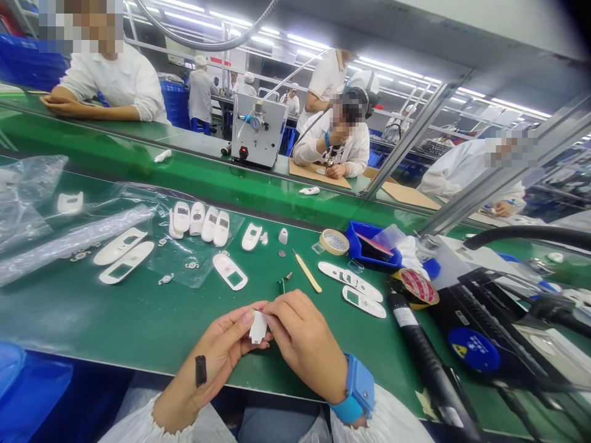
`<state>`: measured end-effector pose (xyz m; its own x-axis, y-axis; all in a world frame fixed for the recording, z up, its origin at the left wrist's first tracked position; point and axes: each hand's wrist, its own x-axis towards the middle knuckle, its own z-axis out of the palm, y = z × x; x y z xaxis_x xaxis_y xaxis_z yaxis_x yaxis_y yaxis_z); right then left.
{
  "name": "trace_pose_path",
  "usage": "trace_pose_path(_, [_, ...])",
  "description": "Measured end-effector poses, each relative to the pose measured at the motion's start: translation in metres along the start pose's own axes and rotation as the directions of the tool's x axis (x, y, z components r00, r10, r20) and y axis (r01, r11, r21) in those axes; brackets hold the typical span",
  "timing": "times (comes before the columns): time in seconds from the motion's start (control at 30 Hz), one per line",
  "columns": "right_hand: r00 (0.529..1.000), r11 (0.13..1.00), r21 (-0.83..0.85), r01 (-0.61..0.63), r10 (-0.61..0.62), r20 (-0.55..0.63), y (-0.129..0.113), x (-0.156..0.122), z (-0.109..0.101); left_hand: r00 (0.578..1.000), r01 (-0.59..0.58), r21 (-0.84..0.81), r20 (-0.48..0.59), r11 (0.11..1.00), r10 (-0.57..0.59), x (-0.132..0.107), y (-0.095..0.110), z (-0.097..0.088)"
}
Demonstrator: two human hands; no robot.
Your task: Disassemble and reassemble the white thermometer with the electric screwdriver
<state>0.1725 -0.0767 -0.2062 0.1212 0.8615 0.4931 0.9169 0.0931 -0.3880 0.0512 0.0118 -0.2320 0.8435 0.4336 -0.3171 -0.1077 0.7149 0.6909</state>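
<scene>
Near the front edge of the bench, my left hand pinches a small white plastic part between thumb and fingers. My right hand, with a blue wrist strap, has its fingers closed at the right edge of that same part. Whether a smaller piece sits between the right fingertips is hidden. Just beyond the right knuckles lies a small metal-tipped item, too small to name. A white housing shell with a rectangular window lies ahead of my hands, and a yellow-handled pointed tool rests farther right.
More white shells lie left, several on a clear plastic bag. At right are stacked shells, a blue bin, a tape roll and a black cylindrical tool. Co-workers sit across a green conveyor.
</scene>
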Motion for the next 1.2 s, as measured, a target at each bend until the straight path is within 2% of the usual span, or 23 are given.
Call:
trace_pose_path(0.1, [0.998,0.989,0.140,-0.043,0.049,-0.039,0.003,-0.003,0.005,1.000,0.009,-0.015,-0.001,1.000,-0.009,-0.001,0.000,-0.002])
trace_pose_path(0.23, [0.994,0.971,0.229,-0.071,0.087,-0.060,0.005,-0.004,0.007,1.000,0.008,-0.010,0.019,1.000,-0.008,-0.001,0.000,-0.002])
trace_pose_path(0.53, [0.993,0.971,0.236,-0.046,0.071,-0.099,0.006,-0.004,0.009,1.000,0.014,0.013,-0.004,1.000,-0.014,0.000,0.001,0.001])
trace_pose_path(0.7, [0.991,0.972,0.232,-0.030,0.059,-0.116,0.005,-0.002,0.010,0.999,0.016,0.043,0.047,0.999,-0.018,0.000,0.002,0.000])
trace_pose_path(1.07, [0.995,0.973,0.210,-0.097,0.095,0.023,0.002,0.001,-0.002,0.996,-0.037,0.099,0.081,0.994,0.029,0.001,0.000,0.002])
trace_pose_path(1.13, [0.990,0.954,0.264,-0.141,0.132,0.054,0.002,0.004,-0.004,0.997,-0.059,0.114,0.064,0.992,0.052,0.001,-0.002,0.002])
trace_pose_path(1.2, [0.967,0.894,0.369,-0.253,0.227,0.115,0.003,0.007,-0.004,0.997,-0.065,0.116,0.045,0.991,0.060,0.001,-0.004,0.002])
